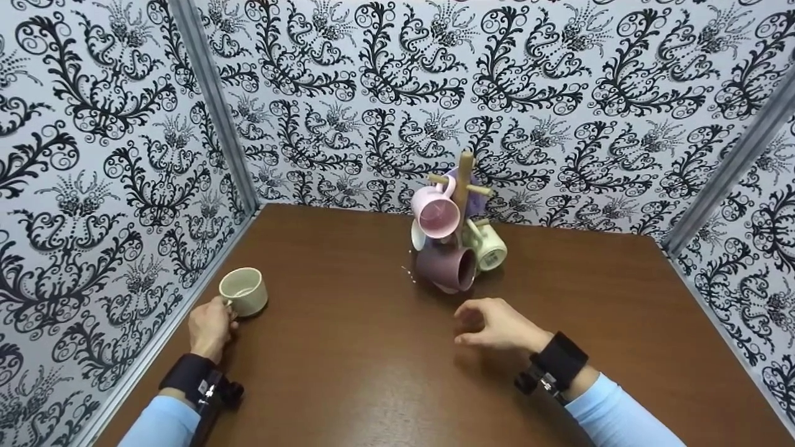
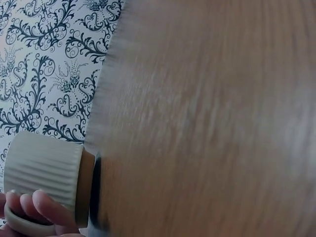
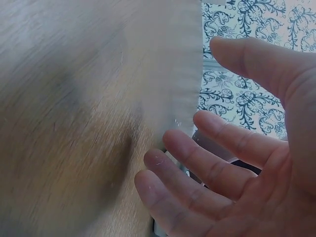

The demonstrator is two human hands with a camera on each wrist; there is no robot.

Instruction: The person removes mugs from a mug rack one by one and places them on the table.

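A person's left hand (image 1: 210, 328) grips the small handle of a pale green ribbed ceramic cup (image 1: 251, 303), its fingers curled around that handle (image 2: 30, 228). The cup is upright at the left side of a brown wood-grain tabletop (image 1: 348, 354); whether its base touches the surface cannot be told. The right hand (image 1: 502, 327) hovers over the table in front of a light wooden mug stand (image 1: 464, 166), its fingers (image 3: 217, 170) gently bent and slightly spread, the thumb well apart from them. On the stand hang a glossy pink mug (image 1: 423, 205) above, a dark mauve mug (image 1: 436, 267) below it, a pale green mug (image 1: 494, 243) at the lower right and a purple mug (image 1: 477, 202), partly hidden, behind
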